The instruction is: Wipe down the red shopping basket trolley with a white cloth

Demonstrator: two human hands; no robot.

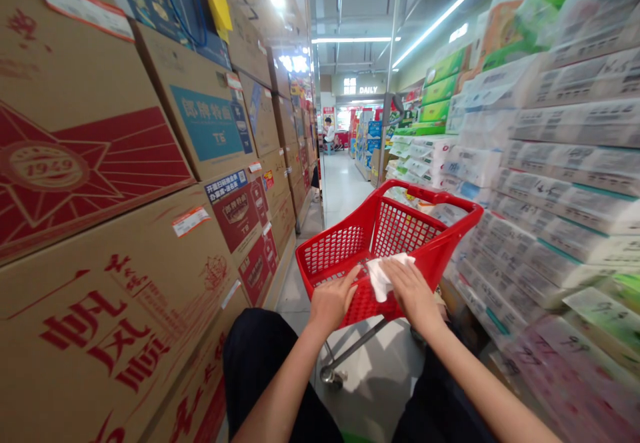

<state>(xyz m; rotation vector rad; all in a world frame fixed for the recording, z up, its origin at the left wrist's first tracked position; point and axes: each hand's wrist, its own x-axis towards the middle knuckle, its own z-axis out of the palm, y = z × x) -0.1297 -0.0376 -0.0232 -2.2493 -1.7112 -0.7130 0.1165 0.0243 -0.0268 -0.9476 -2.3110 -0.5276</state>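
A red plastic shopping cart [425,246] on wheels stands in front of me in a shop aisle. My left hand [331,298] rests on the cart's near rim, fingers curled over the edge. My right hand [411,288] lies flat on a white cloth [380,275], pressing it against the same rim. The cloth is partly covered by my fingers. My knees in dark trousers show at the bottom of the view.
Stacked brown cardboard boxes [115,230] wall the left side. Piles of wrapped tissue packs [560,183] line the right. The narrow tiled aisle [343,183] runs ahead, where a person [329,131] sits far off.
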